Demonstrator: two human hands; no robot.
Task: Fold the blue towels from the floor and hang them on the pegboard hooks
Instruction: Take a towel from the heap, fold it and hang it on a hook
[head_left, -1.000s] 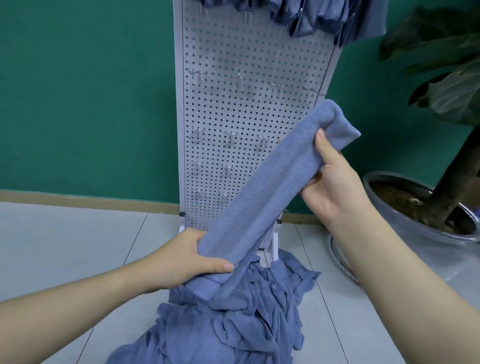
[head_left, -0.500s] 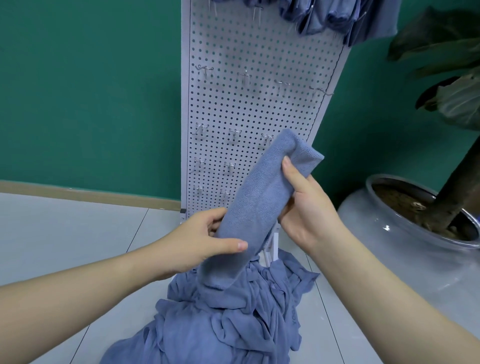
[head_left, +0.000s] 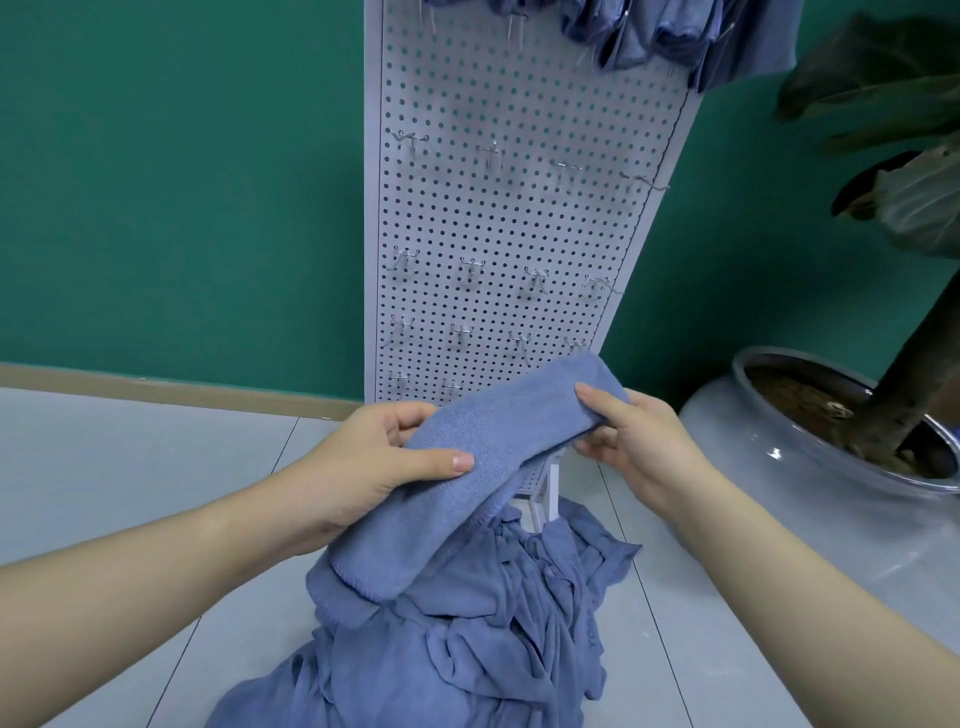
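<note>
A folded blue towel (head_left: 483, 457) hangs between my two hands in front of the white pegboard (head_left: 514, 218). My left hand (head_left: 374, 462) grips its middle, thumb on top. My right hand (head_left: 634, 441) pinches its upper end, thumb on top and fingers under. The towel's lower end droops onto a crumpled pile of blue towels (head_left: 467, 644) on the floor. Several bare metal hooks (head_left: 491, 153) stick out of the pegboard in rows. Folded blue towels (head_left: 675, 36) hang from hooks at the top edge of the view.
A large grey pot (head_left: 810, 467) with a dark-leaved plant (head_left: 909, 171) stands on the floor at the right, close to my right arm. A green wall (head_left: 182, 182) is behind the pegboard. Pale floor tiles (head_left: 130, 467) spread to the left.
My right hand has brought the towel's upper end down and toward my left hand, so the towel is shorter and lower. My left hand has shifted up along it.
</note>
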